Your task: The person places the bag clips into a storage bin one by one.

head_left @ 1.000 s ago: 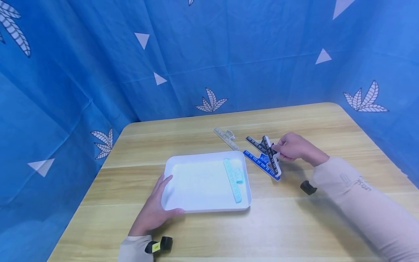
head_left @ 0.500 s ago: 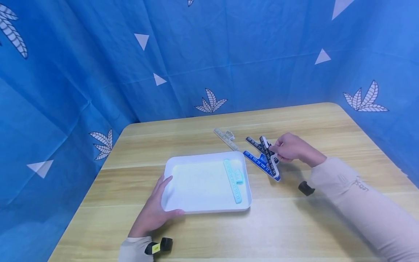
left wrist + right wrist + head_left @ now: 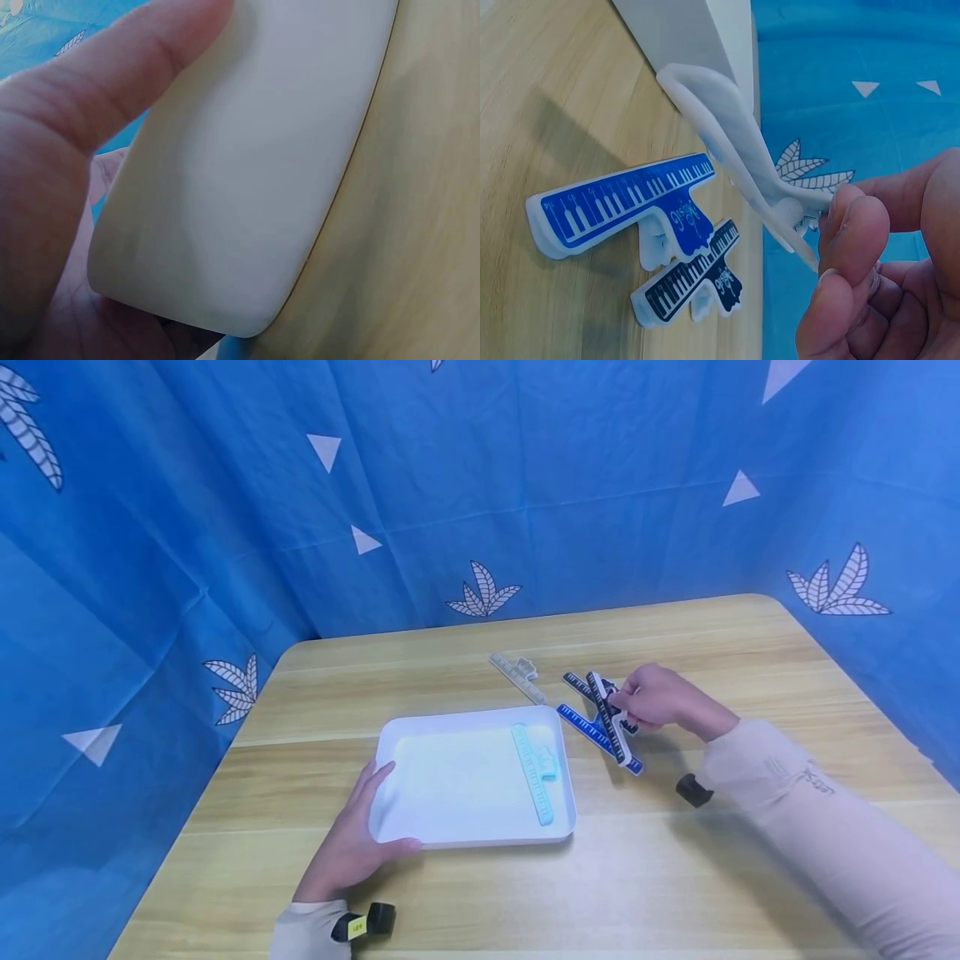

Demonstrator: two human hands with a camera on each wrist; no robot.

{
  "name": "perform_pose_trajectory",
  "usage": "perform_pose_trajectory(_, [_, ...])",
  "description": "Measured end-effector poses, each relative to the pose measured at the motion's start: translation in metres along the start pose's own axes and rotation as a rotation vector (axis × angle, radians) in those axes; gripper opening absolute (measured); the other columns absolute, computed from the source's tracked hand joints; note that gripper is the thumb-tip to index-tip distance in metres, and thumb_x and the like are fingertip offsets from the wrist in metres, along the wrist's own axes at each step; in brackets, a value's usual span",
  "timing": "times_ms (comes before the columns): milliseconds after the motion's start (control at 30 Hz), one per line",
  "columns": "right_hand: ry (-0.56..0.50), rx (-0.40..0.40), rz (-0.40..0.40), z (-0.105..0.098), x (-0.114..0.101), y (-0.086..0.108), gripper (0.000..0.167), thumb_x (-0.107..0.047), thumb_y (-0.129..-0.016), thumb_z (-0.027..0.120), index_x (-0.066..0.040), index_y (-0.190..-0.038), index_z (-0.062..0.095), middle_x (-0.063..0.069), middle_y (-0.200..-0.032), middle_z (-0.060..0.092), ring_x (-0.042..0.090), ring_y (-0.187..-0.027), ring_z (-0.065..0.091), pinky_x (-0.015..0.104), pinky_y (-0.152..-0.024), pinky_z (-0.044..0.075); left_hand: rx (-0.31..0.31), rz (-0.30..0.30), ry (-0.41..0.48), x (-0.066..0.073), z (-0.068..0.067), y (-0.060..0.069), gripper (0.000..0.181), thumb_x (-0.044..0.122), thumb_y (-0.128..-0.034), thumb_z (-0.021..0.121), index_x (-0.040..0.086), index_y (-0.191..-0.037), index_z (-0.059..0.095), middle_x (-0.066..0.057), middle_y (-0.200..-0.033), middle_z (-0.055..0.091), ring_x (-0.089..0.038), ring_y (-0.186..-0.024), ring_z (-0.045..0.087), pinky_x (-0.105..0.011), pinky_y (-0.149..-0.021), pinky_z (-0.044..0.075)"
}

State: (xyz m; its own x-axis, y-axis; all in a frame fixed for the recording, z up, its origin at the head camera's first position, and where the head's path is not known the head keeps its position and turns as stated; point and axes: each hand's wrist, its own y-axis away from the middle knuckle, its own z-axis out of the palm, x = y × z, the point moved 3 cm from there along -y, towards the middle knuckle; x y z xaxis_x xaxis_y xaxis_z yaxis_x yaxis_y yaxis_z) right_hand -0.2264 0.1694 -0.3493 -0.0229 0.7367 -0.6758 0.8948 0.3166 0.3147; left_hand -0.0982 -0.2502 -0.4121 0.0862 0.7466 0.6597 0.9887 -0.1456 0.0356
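In the head view, my right hand (image 3: 656,697) pinches a black-and-white piano-key clip (image 3: 606,714) by its handle, above two other clips. Seen from the right wrist, the held clip's white side (image 3: 731,142) hangs from my thumb and fingers. Beneath it lie a blue piano-key clip (image 3: 622,199) and a second black clip (image 3: 690,281) on the table. At the near left corner of a white tray (image 3: 450,842), my left hand (image 3: 356,835) holds the rim between thumb and fingers. The left wrist view has the thumb against the tray's outer wall (image 3: 255,172).
A light-blue clip (image 3: 536,777) lies inside the tray at its right end. Behind the tray, a greyish clear clip (image 3: 519,677) lies on the wooden table (image 3: 637,893). A blue patterned curtain (image 3: 465,468) hangs at the back and sides.
My right hand has shifted slightly left with the black clip, which now crosses more of the blue clip in the head view. My left hand and the tray have stayed put.
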Motion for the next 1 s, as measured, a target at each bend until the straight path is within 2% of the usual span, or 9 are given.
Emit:
perform_pose_trajectory(433, [-0.023, -0.012, 0.018, 0.004, -0.007, -0.002, 0.028, -0.023, -0.1, 0.052, 0.0, -0.089, 0.063, 0.003, -0.059, 0.055, 0.017, -0.05, 0.048, 0.036, -0.064, 0.046, -0.005, -0.015, -0.011, 0.0, -0.001, 0.0, 0.107, 0.054, -0.0682, 0.082, 0.022, -0.153, 0.025, -0.017, -0.161, 0.004, -0.043, -0.143, 0.014, -0.068, -0.105, 0.022])
perform_pose_trajectory(667, [-0.023, -0.016, 0.023, 0.005, -0.011, -0.003, 0.029, -0.022, -0.1, 0.051, 0.003, -0.088, 0.061, 0.004, -0.057, 0.053, 0.016, -0.049, 0.047, 0.037, -0.063, 0.047, -0.006, -0.014, -0.012, 0.001, -0.002, 0.0, 0.107, 0.055, -0.0679, 0.082, 0.022, -0.153, 0.025, -0.016, -0.161, 0.004, -0.043, -0.143, 0.014, -0.068, -0.106, 0.021])
perform_pose_trajectory(1000, [-0.028, 0.006, 0.023, 0.007, -0.016, -0.006, 0.026, -0.021, -0.099, 0.053, 0.0, -0.088, 0.064, 0.013, -0.071, 0.063, 0.019, -0.057, 0.056, 0.037, -0.064, 0.053, -0.003, -0.009, -0.001, -0.001, 0.0, -0.002, 0.108, 0.054, -0.0678, 0.082, 0.022, -0.153, 0.025, -0.017, -0.161, 0.003, -0.043, -0.143, 0.012, -0.068, -0.106, 0.02])
